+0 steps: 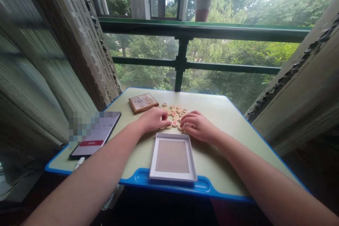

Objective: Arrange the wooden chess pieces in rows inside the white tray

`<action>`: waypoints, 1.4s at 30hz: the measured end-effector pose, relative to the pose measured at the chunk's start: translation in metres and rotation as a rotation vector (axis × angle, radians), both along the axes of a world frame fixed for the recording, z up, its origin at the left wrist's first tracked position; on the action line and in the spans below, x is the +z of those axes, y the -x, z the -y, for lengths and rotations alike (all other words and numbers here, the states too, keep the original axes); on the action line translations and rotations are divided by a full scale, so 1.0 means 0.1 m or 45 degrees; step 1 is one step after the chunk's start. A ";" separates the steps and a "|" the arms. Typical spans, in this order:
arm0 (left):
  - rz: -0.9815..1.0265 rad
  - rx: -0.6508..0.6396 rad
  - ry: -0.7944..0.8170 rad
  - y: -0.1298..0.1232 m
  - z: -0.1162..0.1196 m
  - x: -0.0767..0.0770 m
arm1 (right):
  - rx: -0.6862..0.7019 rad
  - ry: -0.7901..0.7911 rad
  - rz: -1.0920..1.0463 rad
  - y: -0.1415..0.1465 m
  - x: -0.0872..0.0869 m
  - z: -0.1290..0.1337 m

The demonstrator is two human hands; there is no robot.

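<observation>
Round wooden xiangqi pieces (174,123) lie loosely grouped on the small table, some with red or dark characters facing up and others showing plain wood. My left hand (153,118) is at the group's left side, its fingers curled and thumb at a xiangqi piece (168,126) on the near edge. On the right side, my right hand (198,126) reaches over several pieces with its fingers apart, partly covering them. Just in front of both hands lies a shallow white box tray (153,160) with a bare beige bottom.
A brown patterned box lid (143,102) lies at the back left of the blue-edged table (222,169). At the left edge, a phone or tablet (99,134) has a white cable plug (79,162) beside it. Curtains flank the table; a green railing (212,31) stands behind it.
</observation>
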State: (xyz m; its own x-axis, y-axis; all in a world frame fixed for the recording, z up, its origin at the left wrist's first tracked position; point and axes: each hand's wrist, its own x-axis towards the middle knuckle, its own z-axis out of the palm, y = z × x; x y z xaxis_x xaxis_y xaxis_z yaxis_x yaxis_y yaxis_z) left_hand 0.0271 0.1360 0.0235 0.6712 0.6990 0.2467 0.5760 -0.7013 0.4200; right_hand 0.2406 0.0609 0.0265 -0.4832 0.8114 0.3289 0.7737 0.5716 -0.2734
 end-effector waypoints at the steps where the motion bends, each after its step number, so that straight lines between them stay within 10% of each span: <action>1: 0.007 0.005 -0.017 0.00 -0.01 -0.01 | -0.035 -0.015 -0.011 0.00 -0.01 0.01; 42: 0.177 -0.052 -0.166 -0.01 -0.02 -0.02 | -0.580 -0.022 0.044 0.01 -0.02 -0.09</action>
State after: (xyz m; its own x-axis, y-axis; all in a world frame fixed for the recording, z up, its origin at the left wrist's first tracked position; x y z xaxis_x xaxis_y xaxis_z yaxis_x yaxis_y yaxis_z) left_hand 0.0277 0.1379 0.0210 0.6512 0.6281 0.4259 0.4890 -0.7765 0.3974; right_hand 0.2397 0.0697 0.0250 -0.0895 0.9384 0.3338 0.9558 0.1752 -0.2361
